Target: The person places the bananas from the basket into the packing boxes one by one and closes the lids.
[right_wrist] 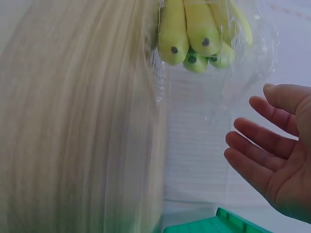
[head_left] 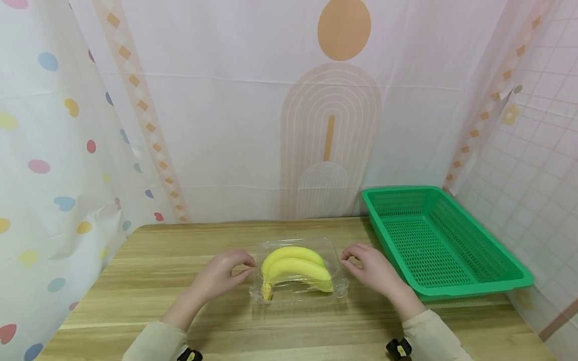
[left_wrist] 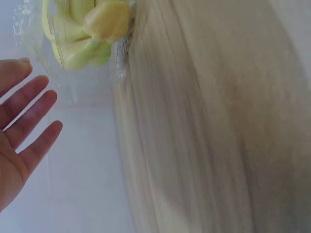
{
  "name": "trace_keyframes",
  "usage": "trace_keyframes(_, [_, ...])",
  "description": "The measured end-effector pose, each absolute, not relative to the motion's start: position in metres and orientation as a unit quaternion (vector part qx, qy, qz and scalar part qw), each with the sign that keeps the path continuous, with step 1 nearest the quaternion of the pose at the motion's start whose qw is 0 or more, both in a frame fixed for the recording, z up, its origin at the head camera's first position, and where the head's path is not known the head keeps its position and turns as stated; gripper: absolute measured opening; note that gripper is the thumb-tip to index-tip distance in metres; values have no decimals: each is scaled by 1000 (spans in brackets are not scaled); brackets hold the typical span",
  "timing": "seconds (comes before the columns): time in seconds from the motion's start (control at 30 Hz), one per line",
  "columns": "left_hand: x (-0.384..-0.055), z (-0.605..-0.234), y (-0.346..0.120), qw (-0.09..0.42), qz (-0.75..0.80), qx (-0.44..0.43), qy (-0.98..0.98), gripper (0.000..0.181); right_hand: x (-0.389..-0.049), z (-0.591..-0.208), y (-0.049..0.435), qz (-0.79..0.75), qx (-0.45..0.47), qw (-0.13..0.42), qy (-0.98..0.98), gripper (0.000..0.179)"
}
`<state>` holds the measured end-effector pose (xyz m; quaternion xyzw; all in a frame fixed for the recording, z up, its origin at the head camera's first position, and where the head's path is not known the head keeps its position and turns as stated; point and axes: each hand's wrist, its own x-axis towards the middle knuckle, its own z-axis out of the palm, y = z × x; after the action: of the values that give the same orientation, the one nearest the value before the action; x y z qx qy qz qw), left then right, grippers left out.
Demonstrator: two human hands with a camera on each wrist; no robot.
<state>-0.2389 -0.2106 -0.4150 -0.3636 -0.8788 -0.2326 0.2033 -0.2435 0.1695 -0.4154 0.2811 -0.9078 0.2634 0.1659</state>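
A clear plastic clamshell box (head_left: 298, 298) sits on the wooden table with a bunch of yellow bananas (head_left: 298, 265) inside it. Its lid lies over the fruit, and the bananas' dark tips face the right hand in the right wrist view. Beside the box's left side is my left hand (head_left: 223, 273), fingers spread and loosely bent, holding nothing. My right hand (head_left: 372, 268) is at the box's right side, its fingers relaxed and slightly apart. Both wrist views show a gap between fingertips and plastic.
At the right of the table stands a green perforated plastic basket (head_left: 451, 291), close to the right forearm. The wooden table (head_left: 149, 271) reaches back to a patterned curtain (head_left: 226, 150), with more printed cloth hanging at both sides.
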Motion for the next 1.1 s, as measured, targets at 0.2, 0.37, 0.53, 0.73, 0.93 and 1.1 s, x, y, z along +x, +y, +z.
trace_keyframes(0.2, [-227, -415, -208, 189, -280, -314, -887, 12, -238, -415, 168, 313, 263, 148, -901, 8])
trace_keyframes(0.37, [-217, -416, -207, 154, -352, -266, -884, 13, -236, -416, 167, 343, 252, 141, -894, 9])
trace_keyframes(0.53, [-208, -416, -205, 118, -416, -217, -875, 20, -232, -415, 168, 370, 237, 131, -889, 14])
trace_keyframes(0.73, [-200, -414, -200, 73, -461, -134, -874, 35, -226, -418, 168, 407, 212, 95, -883, 25])
trace_keyframes(0.93, [-193, -412, -196, -16, -570, -73, -818, 53, -222, -419, 171, 433, 179, 57, -881, 39])
trace_keyframes(1.1, [-189, -415, -194, -63, -625, -35, -777, 61, -217, -416, 172, 463, 155, 20, -872, 48])
